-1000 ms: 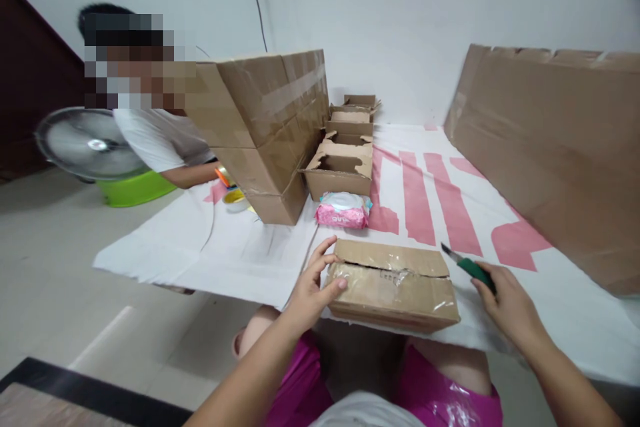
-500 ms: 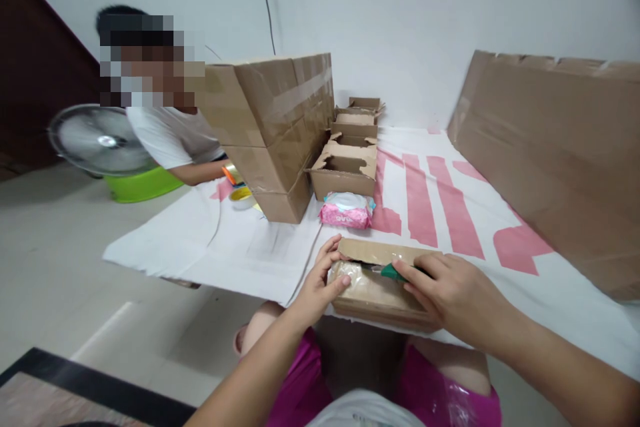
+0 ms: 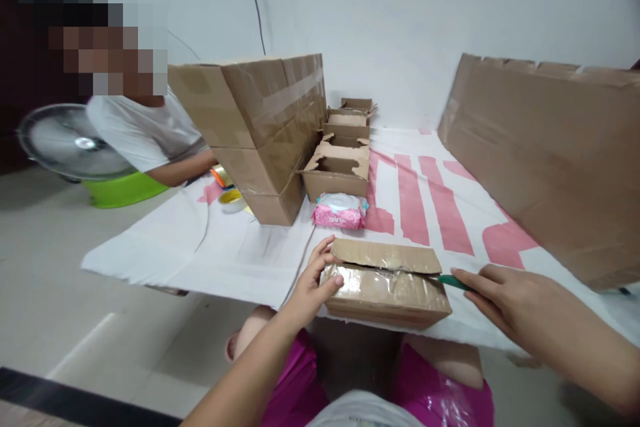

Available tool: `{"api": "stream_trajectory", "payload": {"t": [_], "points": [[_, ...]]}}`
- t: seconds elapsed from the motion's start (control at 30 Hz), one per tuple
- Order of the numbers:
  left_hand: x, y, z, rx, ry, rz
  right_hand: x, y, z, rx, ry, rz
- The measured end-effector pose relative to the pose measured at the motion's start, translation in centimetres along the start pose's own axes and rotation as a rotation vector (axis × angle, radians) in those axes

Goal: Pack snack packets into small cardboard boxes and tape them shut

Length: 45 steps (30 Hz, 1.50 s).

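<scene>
A small taped cardboard box point(image 3: 385, 287) lies in front of me on the white sheet point(image 3: 225, 253) with pink markings. My left hand point(image 3: 313, 283) grips its left end, fingers curled on the top flap. My right hand point(image 3: 505, 297) is closed on a green-handled cutter point(image 3: 453, 281), whose tip sits at the right end of the box's top seam. The far flap of the box is slightly lifted.
A stack of big taped cartons point(image 3: 265, 127) stands behind, with several open small boxes point(image 3: 340, 170) beside it and a pink wipes pack point(image 3: 339, 211). A large flat cardboard sheet point(image 3: 545, 153) leans at the right. Another person point(image 3: 145, 133), a fan point(image 3: 70, 143) and a green basin point(image 3: 123, 190) are at the left.
My right hand swept left over the box with the cutter, then drew back along the top seam to the box's right end. My left hand stayed on the box.
</scene>
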<state>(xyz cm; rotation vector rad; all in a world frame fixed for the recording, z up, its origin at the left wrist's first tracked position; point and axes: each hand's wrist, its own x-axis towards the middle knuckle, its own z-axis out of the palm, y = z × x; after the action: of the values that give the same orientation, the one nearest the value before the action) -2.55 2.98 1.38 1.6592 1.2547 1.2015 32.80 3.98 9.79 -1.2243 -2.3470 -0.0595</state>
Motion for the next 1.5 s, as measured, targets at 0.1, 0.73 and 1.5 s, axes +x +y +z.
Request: {"api": "stream_trajectory", "payload": {"t": [0.1,0.73,1.5], "points": [[-0.1,0.0,0.0,0.015,0.003,0.002,-0.5,2.5,-1.1,-0.035,-0.210,-0.094],[-0.1,0.0,-0.3,0.036,-0.069,-0.016,-5.9,10.6,10.3,0.000,-0.246,0.258],[-0.4,-0.5,-0.4,-0.052,-0.108,-0.049,7.6,-5.8,6.0,0.185,-0.198,-0.465]]}}
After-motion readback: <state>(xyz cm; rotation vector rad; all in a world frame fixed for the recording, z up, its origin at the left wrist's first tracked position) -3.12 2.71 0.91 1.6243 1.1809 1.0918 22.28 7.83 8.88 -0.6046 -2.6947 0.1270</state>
